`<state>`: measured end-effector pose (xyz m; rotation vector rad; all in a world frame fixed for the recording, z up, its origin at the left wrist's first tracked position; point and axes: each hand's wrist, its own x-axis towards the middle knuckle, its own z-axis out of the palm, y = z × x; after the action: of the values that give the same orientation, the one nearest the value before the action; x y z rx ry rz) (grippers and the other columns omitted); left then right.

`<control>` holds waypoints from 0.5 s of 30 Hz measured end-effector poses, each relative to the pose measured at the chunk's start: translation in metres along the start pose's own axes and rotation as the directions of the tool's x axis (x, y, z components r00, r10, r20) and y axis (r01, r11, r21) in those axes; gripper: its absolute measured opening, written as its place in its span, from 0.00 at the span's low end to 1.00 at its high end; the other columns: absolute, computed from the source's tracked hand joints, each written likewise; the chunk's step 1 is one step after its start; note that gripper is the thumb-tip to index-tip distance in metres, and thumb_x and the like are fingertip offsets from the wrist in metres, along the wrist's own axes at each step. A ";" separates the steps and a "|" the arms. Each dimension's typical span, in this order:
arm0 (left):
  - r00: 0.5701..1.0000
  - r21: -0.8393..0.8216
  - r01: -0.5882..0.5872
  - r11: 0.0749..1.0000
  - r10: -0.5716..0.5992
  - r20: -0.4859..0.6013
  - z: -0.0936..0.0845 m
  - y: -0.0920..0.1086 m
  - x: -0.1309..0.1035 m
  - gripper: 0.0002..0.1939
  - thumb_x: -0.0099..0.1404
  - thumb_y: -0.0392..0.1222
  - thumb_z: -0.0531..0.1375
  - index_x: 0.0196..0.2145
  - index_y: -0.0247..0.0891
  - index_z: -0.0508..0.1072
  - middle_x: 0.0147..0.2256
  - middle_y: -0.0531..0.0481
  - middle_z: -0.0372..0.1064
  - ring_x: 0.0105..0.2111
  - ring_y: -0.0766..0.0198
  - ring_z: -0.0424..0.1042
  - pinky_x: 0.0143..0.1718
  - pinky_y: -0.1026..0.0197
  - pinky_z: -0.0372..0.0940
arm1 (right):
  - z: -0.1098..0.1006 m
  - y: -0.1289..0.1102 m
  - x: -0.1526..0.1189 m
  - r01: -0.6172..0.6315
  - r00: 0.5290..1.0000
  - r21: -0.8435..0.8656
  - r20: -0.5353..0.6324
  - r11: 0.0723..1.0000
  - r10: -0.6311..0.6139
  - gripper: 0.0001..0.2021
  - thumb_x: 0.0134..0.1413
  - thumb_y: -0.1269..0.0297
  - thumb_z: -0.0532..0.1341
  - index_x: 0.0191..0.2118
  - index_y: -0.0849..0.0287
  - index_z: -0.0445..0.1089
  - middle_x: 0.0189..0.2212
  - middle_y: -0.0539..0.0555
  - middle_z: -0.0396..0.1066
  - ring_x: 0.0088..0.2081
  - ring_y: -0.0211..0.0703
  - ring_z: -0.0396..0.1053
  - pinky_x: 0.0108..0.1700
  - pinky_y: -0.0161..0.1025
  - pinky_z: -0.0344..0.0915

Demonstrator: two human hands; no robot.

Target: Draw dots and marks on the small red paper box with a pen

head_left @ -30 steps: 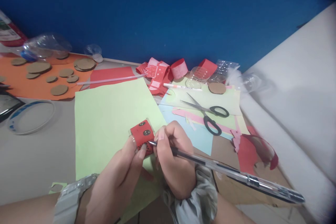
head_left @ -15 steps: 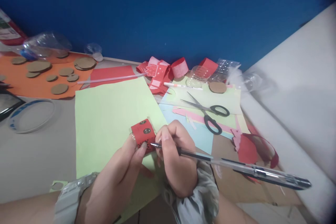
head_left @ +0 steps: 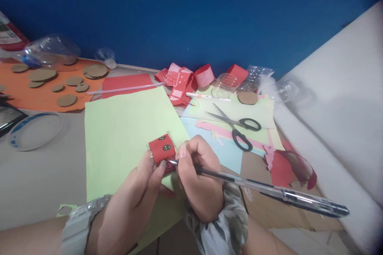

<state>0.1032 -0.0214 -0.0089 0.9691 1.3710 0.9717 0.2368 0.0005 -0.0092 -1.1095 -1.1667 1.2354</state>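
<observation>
Head: clear plastic pen, red paper roll.

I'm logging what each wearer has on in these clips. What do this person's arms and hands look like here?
Both forearms are bare. The left hand has a pale grey band on its wrist, likely a watch strap. The right hand has a crumpled silvery-grey fabric scrunchie around its wrist. Whether any ring is worn cannot be told.
</observation>
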 end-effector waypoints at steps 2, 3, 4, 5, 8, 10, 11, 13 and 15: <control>0.998 0.012 0.067 0.998 -0.067 -0.010 0.001 -0.003 0.002 0.23 0.74 0.51 0.63 0.60 0.37 0.79 0.45 0.41 0.88 0.44 0.42 0.89 0.41 0.50 0.86 | -0.001 -0.001 0.001 -0.005 1.000 -0.038 -0.004 0.999 0.005 0.13 0.59 0.66 0.62 0.26 0.53 0.58 0.19 0.42 0.56 0.20 0.31 0.51 0.21 0.31 0.50; 0.995 0.014 0.100 0.995 -0.100 -0.013 0.002 -0.005 0.002 0.25 0.74 0.51 0.62 0.63 0.37 0.77 0.45 0.41 0.88 0.43 0.43 0.89 0.38 0.51 0.86 | -0.002 -0.001 0.001 -0.007 1.000 -0.060 -0.014 0.998 0.006 0.13 0.59 0.66 0.61 0.26 0.53 0.57 0.19 0.43 0.56 0.20 0.32 0.52 0.21 0.32 0.51; 0.992 0.013 0.124 0.992 -0.124 -0.013 0.002 -0.005 0.003 0.26 0.75 0.51 0.61 0.65 0.37 0.75 0.45 0.42 0.88 0.41 0.44 0.89 0.38 0.52 0.85 | -0.002 0.000 0.001 -0.011 1.000 -0.080 -0.025 0.997 0.009 0.14 0.60 0.66 0.61 0.26 0.53 0.57 0.19 0.43 0.55 0.21 0.32 0.52 0.22 0.32 0.51; 0.991 0.009 0.134 0.991 -0.134 -0.010 0.003 -0.005 0.002 0.26 0.76 0.50 0.60 0.67 0.38 0.74 0.45 0.43 0.88 0.41 0.46 0.89 0.40 0.53 0.85 | -0.002 0.000 0.001 -0.017 0.999 -0.094 -0.031 0.995 0.014 0.14 0.61 0.65 0.61 0.26 0.53 0.56 0.19 0.43 0.54 0.21 0.33 0.52 0.22 0.33 0.52; 0.994 -0.012 0.110 0.994 -0.110 0.008 0.004 0.000 0.002 0.26 0.75 0.47 0.60 0.66 0.36 0.74 0.44 0.43 0.88 0.44 0.46 0.89 0.48 0.52 0.84 | -0.001 0.003 0.000 -0.004 1.000 -0.072 -0.014 0.997 0.003 0.14 0.61 0.65 0.61 0.26 0.53 0.57 0.19 0.42 0.55 0.20 0.33 0.52 0.23 0.33 0.53; 0.995 -0.009 0.095 0.995 -0.094 0.033 0.003 0.005 0.001 0.25 0.75 0.47 0.60 0.65 0.35 0.75 0.46 0.42 0.88 0.47 0.44 0.88 0.47 0.52 0.84 | -0.001 0.004 0.000 -0.005 1.000 -0.055 -0.005 0.998 0.005 0.13 0.61 0.65 0.61 0.27 0.53 0.58 0.18 0.42 0.55 0.20 0.33 0.53 0.22 0.33 0.53; 0.995 -0.001 0.089 0.996 -0.089 0.049 0.003 0.008 -0.001 0.26 0.76 0.48 0.60 0.66 0.35 0.74 0.47 0.41 0.87 0.47 0.45 0.88 0.47 0.52 0.85 | -0.001 0.004 0.000 -0.006 1.000 -0.059 -0.014 0.998 0.005 0.13 0.61 0.65 0.61 0.27 0.53 0.58 0.19 0.42 0.55 0.20 0.34 0.53 0.22 0.33 0.52; 0.994 0.017 0.079 0.997 -0.080 0.075 0.000 0.011 -0.005 0.26 0.76 0.48 0.60 0.68 0.38 0.73 0.46 0.43 0.87 0.44 0.47 0.88 0.47 0.52 0.84 | -0.001 0.005 0.000 -0.004 0.999 -0.077 -0.044 0.997 0.001 0.13 0.62 0.64 0.60 0.27 0.53 0.58 0.19 0.43 0.56 0.21 0.34 0.53 0.22 0.34 0.52; 0.994 0.046 0.061 0.997 -0.065 0.086 -0.003 0.010 -0.011 0.27 0.75 0.47 0.62 0.69 0.40 0.72 0.42 0.46 0.87 0.43 0.48 0.88 0.52 0.51 0.83 | -0.002 0.006 0.000 0.012 0.998 -0.078 -0.060 0.997 -0.017 0.13 0.63 0.63 0.59 0.27 0.53 0.59 0.21 0.45 0.59 0.22 0.35 0.56 0.23 0.34 0.52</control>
<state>0.1005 -0.0287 0.0041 0.9834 1.3462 0.8465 0.2386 0.0011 -0.0148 -1.1863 -1.1828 1.1458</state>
